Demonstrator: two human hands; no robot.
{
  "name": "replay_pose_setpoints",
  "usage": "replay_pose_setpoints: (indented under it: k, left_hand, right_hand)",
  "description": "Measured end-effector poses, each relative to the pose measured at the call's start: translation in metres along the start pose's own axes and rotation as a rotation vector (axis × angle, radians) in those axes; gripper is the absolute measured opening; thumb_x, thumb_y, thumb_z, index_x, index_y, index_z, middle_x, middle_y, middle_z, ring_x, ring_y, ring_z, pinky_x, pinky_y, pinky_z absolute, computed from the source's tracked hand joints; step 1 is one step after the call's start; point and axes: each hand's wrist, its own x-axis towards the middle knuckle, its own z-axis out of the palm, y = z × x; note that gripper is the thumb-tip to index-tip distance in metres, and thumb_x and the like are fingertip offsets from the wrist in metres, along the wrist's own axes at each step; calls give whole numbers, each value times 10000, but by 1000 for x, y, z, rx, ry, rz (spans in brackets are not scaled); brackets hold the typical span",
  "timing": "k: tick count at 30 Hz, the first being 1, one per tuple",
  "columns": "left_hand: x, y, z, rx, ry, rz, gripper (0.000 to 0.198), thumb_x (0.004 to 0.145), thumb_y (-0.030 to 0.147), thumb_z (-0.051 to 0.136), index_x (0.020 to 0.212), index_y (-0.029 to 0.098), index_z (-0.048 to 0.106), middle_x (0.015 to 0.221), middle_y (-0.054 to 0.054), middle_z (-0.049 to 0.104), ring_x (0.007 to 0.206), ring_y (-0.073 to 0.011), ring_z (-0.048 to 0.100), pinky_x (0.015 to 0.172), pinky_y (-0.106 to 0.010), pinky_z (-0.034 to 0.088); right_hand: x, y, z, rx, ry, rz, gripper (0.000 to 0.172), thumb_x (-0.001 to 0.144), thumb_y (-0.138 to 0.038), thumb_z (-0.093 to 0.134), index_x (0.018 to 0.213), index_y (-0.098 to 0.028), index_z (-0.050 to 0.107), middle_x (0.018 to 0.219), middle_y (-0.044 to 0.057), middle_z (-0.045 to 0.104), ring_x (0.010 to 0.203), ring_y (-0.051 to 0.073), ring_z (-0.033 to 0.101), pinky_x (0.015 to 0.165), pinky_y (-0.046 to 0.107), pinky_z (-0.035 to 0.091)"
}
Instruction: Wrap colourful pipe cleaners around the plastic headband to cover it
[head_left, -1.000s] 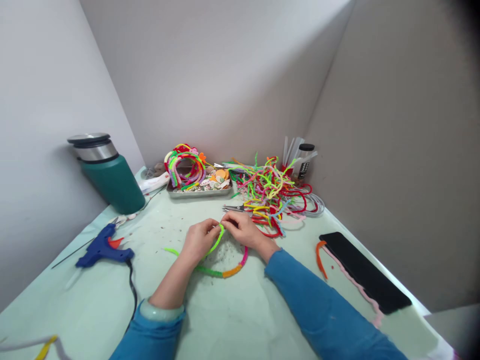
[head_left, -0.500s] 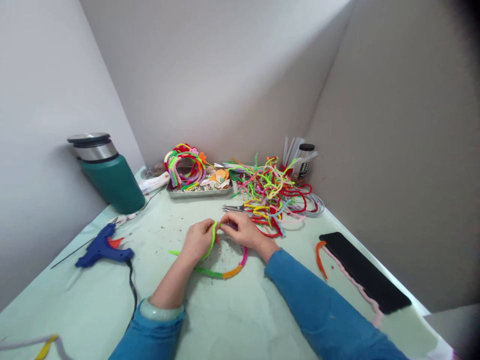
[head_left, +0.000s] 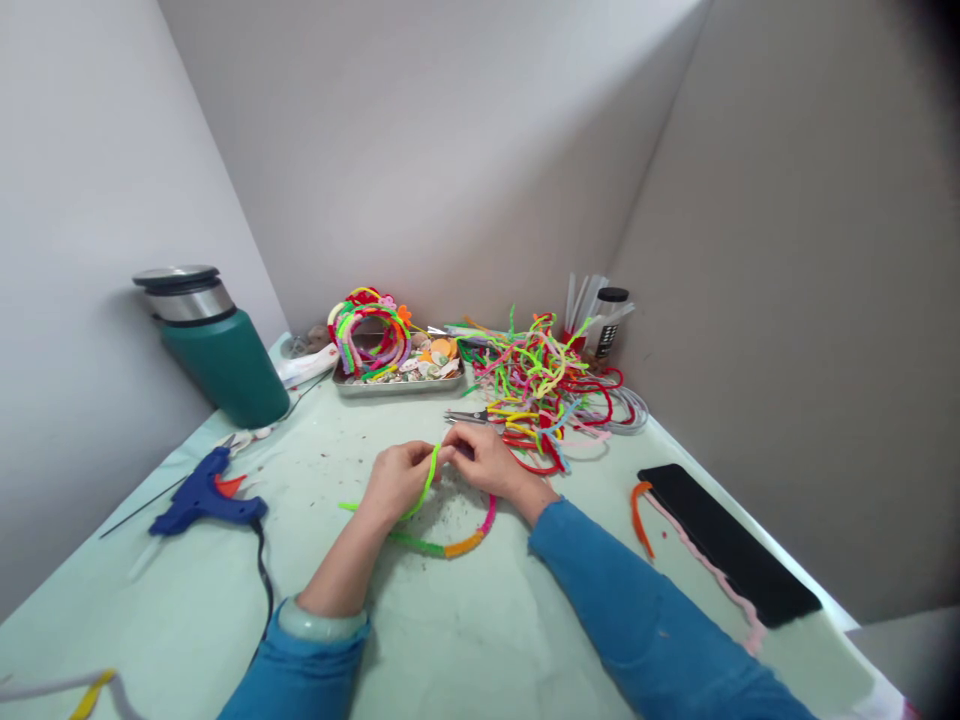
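Observation:
My left hand (head_left: 401,480) pinches a bright green pipe cleaner (head_left: 430,482), whose strand curves up past the fingertips and down behind the wrist. Fingertips of my right hand (head_left: 481,458) meet those of the left, closed on the far end of a multicoloured pipe-cleaner hoop (head_left: 465,545). Green, orange and pink sections of this hoop show below the hands; a dark purple bit shows under the right fingers. The exact point where strand and hoop meet is hidden by the fingers. Just beyond my right hand lie scissors (head_left: 466,416), partly under pipe cleaners.
A tangled pile of pipe cleaners (head_left: 544,365) lies at the back right, beside a metal tray (head_left: 397,387) holding finished-looking hoops and small pieces. On the left are a blue glue gun (head_left: 206,497) with its cord and a green bottle (head_left: 229,370). A black flat slab (head_left: 735,545) lies right.
The fingertips of both hands have come closer together. The green strand's upper end has shifted slightly to the right with my left hand.

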Motion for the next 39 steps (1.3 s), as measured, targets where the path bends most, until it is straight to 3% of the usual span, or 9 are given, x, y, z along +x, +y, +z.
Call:
replay_pose_setpoints:
  k: [4, 6, 13, 19, 22, 29, 39]
  left_hand:
    - [1, -1, -2, 91, 228, -20, 317, 679, 471, 532, 684, 176, 647, 554, 16, 569, 540, -111, 468, 523, -209, 321]
    - [2, -1, -2, 72, 278, -2, 321, 666, 478, 548, 617, 168, 618, 541, 19, 542, 533, -104, 448, 514, -207, 319]
    - [-1, 8, -2, -140, 110, 90, 292, 667, 419, 585, 660, 142, 680, 670, -31, 616, 672, -145, 538, 639, -231, 409]
    - [-4, 15, -7, -355, -35, 20, 428, 631, 428, 631, 923, 118, 674, 877, -82, 678, 851, -214, 587, 776, -296, 446]
    - [-4, 16, -9, -384, 9, 30, 401, 684, 436, 576, 927, 128, 657, 908, -75, 675, 860, -196, 585, 780, -276, 444]
    - [2, 3, -1, -91, 177, 13, 331, 664, 468, 560, 720, 151, 637, 650, -16, 617, 620, -129, 516, 546, -204, 374]
    - [1, 4, -1, 25, 99, -71, 321, 697, 471, 503, 641, 178, 620, 529, 12, 559, 517, -108, 465, 482, -204, 304]
  right_hand:
    - [1, -1, 0, -13, 9, 12, 99, 800, -210, 503, 728, -153, 540, 671, 3, 553, 627, 108, 476, 587, 213, 340]
    - [1, -1, 0, -22, 5, 14, 122, 806, -234, 506, 720, -153, 536, 659, 0, 547, 613, 105, 470, 579, 211, 335]
    - [0, 2, -1, -22, -50, 18, 52, 772, -186, 515, 747, -158, 551, 672, -5, 565, 619, 106, 486, 576, 207, 335]
    - [-1, 3, 0, -41, -52, 22, 35, 762, -173, 515, 745, -159, 543, 674, -4, 562, 618, 108, 483, 561, 206, 322]
    - [-1, 3, 1, -65, -52, 23, 97, 800, -221, 494, 738, -158, 536, 653, -6, 550, 590, 100, 466, 547, 204, 313]
    - [0, 1, 2, -36, -35, 5, 98, 791, -223, 523, 724, -157, 550, 643, -9, 550, 593, 98, 467, 559, 203, 319]
    - [-2, 0, 3, -34, -52, -12, 51, 778, -166, 515, 757, -162, 562, 677, -5, 568, 629, 105, 492, 585, 204, 340]
